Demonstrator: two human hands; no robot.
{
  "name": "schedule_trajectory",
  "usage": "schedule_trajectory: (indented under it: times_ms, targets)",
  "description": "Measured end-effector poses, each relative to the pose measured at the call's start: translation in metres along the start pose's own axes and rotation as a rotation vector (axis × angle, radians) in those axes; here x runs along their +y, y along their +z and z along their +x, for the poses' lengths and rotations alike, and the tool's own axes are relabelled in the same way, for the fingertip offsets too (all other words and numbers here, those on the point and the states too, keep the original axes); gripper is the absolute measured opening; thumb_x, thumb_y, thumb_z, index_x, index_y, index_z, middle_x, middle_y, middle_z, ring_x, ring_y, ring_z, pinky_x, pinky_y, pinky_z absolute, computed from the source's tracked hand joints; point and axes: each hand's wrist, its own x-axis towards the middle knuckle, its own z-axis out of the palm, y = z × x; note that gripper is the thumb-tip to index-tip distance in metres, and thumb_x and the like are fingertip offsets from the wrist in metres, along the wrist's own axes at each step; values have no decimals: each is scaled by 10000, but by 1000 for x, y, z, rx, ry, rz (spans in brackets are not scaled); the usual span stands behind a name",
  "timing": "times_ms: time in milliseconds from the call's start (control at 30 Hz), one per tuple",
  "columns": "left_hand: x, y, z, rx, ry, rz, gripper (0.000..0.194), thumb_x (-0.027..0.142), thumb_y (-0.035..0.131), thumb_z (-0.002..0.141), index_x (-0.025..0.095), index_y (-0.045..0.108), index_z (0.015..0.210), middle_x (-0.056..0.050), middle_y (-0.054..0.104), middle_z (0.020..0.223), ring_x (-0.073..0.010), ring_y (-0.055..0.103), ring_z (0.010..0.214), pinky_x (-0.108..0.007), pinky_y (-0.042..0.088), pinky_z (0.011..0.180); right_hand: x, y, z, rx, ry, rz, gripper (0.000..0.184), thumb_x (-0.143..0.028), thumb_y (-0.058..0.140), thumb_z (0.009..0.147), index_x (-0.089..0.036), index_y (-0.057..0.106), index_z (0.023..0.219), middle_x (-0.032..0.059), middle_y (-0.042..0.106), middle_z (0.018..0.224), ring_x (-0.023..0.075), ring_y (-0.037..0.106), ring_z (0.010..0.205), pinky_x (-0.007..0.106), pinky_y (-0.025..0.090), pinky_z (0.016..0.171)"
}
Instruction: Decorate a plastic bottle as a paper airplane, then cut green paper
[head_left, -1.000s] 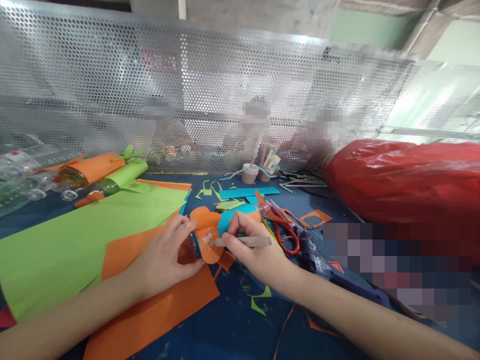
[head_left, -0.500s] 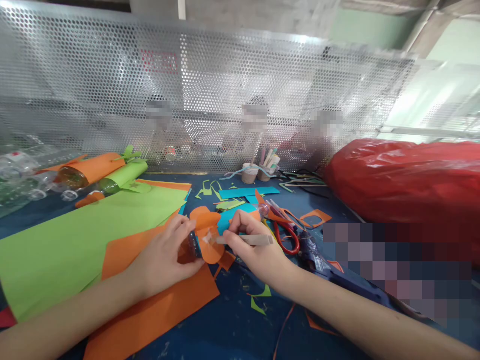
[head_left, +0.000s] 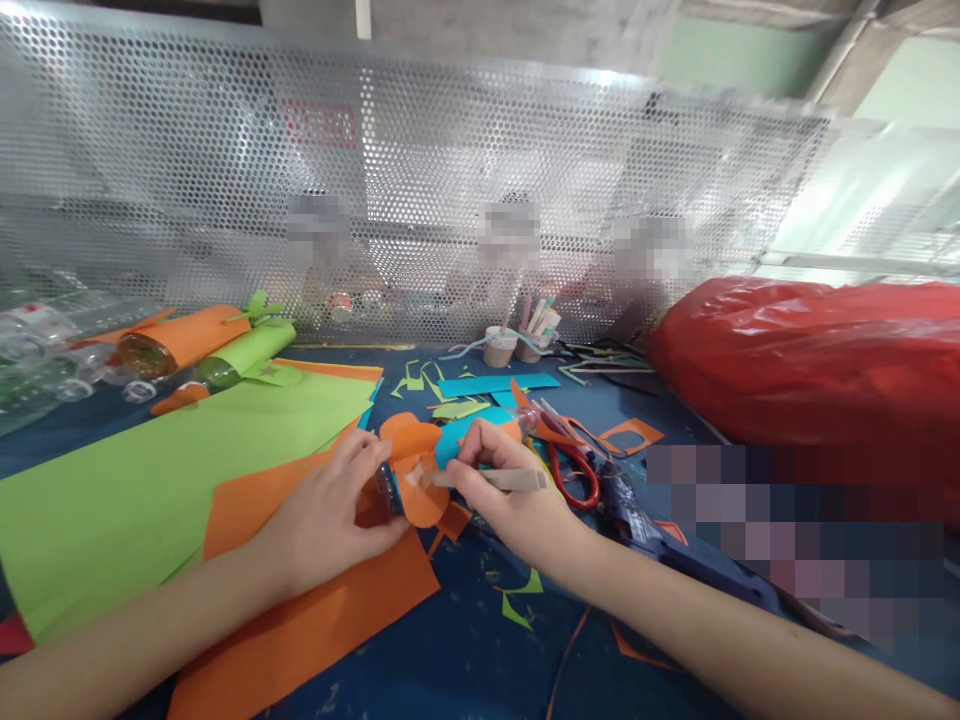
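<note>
A plastic bottle (head_left: 389,488) lies on its side, wrapped in blue paper (head_left: 471,428), with its neck end pointing away to the right. Fingers of my left hand (head_left: 341,505) curl around its bottom end. An orange paper flower-like cutout (head_left: 417,440) stands out from the bottle and bears a pale star shape (head_left: 415,475). Pinched in my right hand (head_left: 510,480) is a grey marker (head_left: 517,480), its tip at the orange cutout beside the star. Whether the tip touches cannot be made out.
Green sheets (head_left: 187,480) and orange sheets (head_left: 322,630) lie at left. Red-handled scissors (head_left: 577,478) and a dark blue glue gun (head_left: 637,520) lie right of my hand. Paper-wrapped bottles (head_left: 199,338) stand back left; a red plastic bag (head_left: 810,360) bulges at right. Cups of markers (head_left: 529,345) stand behind.
</note>
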Motion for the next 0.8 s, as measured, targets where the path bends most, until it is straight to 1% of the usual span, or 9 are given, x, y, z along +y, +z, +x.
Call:
schedule_trajectory:
  times_ms: [133, 367, 567, 800]
  targets:
    - [2, -1, 1, -6, -3, -10, 331, 368, 618, 822, 263, 504, 1114, -41, 546, 1094, -243, 621, 949, -401, 566, 786, -1, 0, 0, -9, 31, 36, 200, -297, 608, 865, -237, 466, 738, -62, 512, 652, 113, 449, 563, 251, 345, 538]
    - [3, -1, 1, -9, -1, -7, 347, 373, 609, 830, 260, 488, 1135, -47, 530, 1076, -230, 617, 904, -415, 558, 789, 0, -1, 0, -1, 23, 46, 187, -283, 608, 861, -238, 468, 746, -62, 503, 652, 113, 440, 565, 252, 338, 540]
    - [1, 0, 1, -4, 1, -17, 340, 381, 608, 830, 268, 516, 1138, -51, 554, 1092, -247, 628, 958, -390, 565, 764, -3, -1, 0, -8, 25, 61, 213, -293, 611, 854, -235, 452, 725, -65, 484, 621, 110, 430, 544, 245, 320, 512]
    - [0, 0, 0, 8, 0, -12, 358, 364, 618, 828, 264, 518, 1157, -54, 562, 1135, -253, 630, 989, -398, 571, 786, -1, 0, 1, 7, 16, 67, 202, -286, 617, 854, -231, 466, 731, -65, 492, 632, 104, 425, 547, 241, 314, 505]
